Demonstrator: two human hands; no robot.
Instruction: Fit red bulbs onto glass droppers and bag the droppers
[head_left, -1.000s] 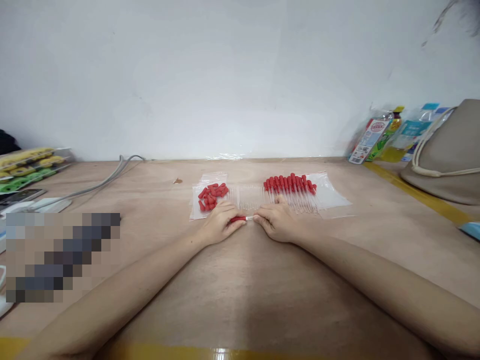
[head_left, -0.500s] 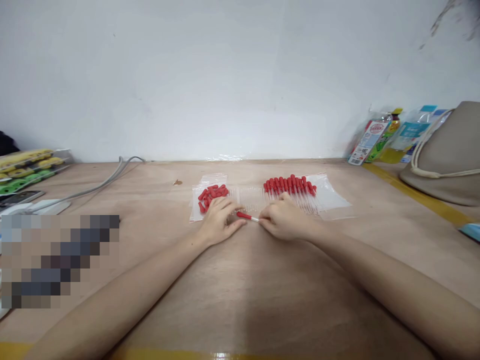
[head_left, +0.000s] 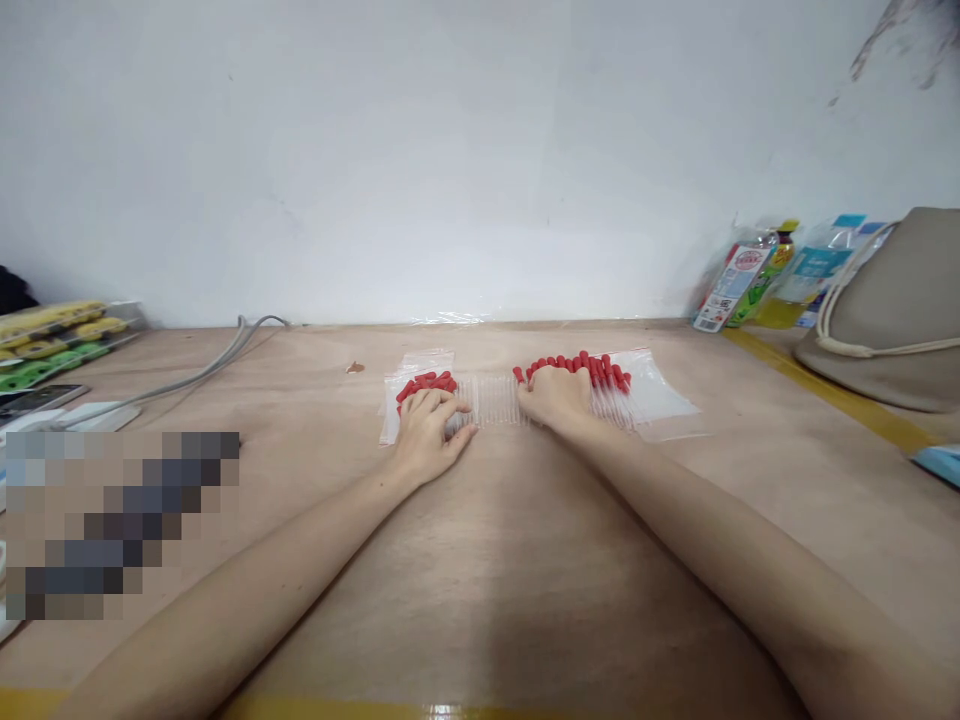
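My right hand (head_left: 559, 398) is closed at the left end of a row of glass droppers with red rubber bulbs (head_left: 600, 370). Just beyond its fingertips the red bulb of one dropper (head_left: 517, 374) pokes out; the hand covers most of its tube. My left hand (head_left: 429, 432) has its fingers apart and nothing held in them. It rests beside a pile of loose red rubber bulbs (head_left: 427, 381) on a clear plastic bag (head_left: 390, 425), hiding part of the pile. Between the hands lie several bare glass tubes (head_left: 495, 398) side by side.
Another clear bag (head_left: 660, 390) lies under the row's right end. Bottles (head_left: 806, 280) and a beige bag (head_left: 892, 310) stand at the right. Yellow and green packs (head_left: 64, 335), a phone (head_left: 41, 398) and a grey cable (head_left: 202, 375) are at the left. A wall closes off the back.
My right hand has moved forward with the dropper to the row's left end. My left hand has let go of the bulb and drawn slightly left towards the pile.
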